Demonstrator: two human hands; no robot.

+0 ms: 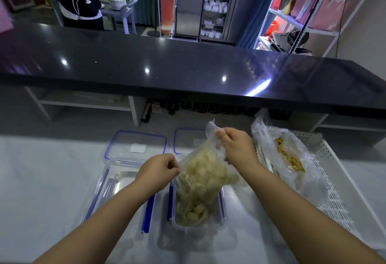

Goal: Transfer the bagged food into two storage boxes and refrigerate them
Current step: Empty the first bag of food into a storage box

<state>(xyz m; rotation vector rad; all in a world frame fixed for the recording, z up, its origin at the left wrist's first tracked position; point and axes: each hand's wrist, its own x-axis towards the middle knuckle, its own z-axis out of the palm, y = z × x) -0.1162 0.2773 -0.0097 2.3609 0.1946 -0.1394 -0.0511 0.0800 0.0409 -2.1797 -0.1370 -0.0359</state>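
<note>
While both hands (158, 172) (238, 149) pinch it, bag (200, 176) tilts mouth-down into box (224, 211).

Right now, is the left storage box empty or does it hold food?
Empty: the left storage box shows only its bare, shiny bottom, no food.

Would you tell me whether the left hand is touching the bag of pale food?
Touching: the head view shows the left hand pinching the bag.
</note>
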